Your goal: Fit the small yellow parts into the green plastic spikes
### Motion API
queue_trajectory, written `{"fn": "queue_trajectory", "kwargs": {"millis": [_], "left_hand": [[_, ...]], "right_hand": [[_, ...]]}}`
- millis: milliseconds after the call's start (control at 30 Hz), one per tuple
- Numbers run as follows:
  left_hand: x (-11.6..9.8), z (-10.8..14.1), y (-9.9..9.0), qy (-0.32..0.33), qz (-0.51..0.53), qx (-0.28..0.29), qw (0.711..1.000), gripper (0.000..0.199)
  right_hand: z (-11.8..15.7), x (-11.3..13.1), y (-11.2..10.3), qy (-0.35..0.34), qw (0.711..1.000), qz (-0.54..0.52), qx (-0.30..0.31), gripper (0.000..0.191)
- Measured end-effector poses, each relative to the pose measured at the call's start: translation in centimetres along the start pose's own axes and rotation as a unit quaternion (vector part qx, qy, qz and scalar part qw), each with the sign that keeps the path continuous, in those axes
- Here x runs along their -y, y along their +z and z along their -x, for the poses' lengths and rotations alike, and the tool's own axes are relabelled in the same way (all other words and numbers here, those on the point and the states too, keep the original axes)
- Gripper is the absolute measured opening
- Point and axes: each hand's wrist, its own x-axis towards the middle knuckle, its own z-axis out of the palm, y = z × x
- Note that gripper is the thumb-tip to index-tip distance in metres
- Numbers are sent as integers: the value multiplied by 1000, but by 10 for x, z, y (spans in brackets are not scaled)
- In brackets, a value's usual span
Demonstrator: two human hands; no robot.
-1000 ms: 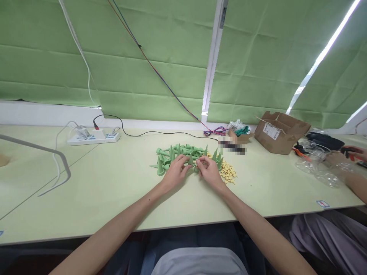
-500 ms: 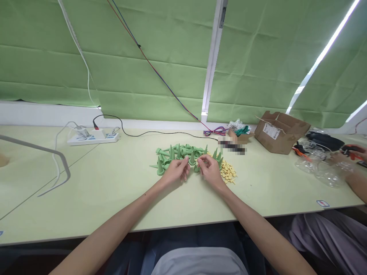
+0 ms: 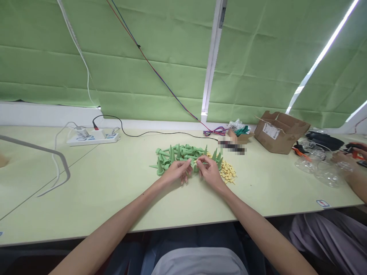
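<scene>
Between my hands a green plastic spike (image 3: 193,166) shows in part, pinched by the fingertips of my left hand (image 3: 179,171). My right hand (image 3: 209,169) closes thumb and finger on a small yellow plastic piece (image 3: 195,161), right against the spike. Fingers cover much of both parts. Behind my hands lies a pile of green spikes (image 3: 187,148), some standing point up, others on their sides. Several upright spikes (image 3: 218,158) stand beyond my right hand, next to a heap of small yellow pieces (image 3: 228,172).
A power strip (image 3: 93,138) lies at the back left, with a black cable running right along the table. A grey bent bar (image 3: 64,164) juts in at left. Towards the right are a cardboard box (image 3: 279,131), clear plastic bottles (image 3: 329,172) and a co-worker's hand (image 3: 341,157).
The green spike between my hands stood upright before; now its point no longer shows. A yellow piece has come into sight at my right fingertips. Both hands are nearly in place.
</scene>
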Motion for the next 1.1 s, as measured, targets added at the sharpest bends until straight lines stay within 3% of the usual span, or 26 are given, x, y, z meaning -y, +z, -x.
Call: {"fn": "queue_trajectory", "kwargs": {"millis": [467, 1100], "left_hand": [[3, 5, -2, 87, -102, -9, 991, 42], [12, -1, -2, 170, -220, -108, 954, 32]], "right_hand": [[0, -5, 0, 11, 1000, -10, -2, 29], [-1, -3, 0, 8, 999, -50, 15, 27]]}}
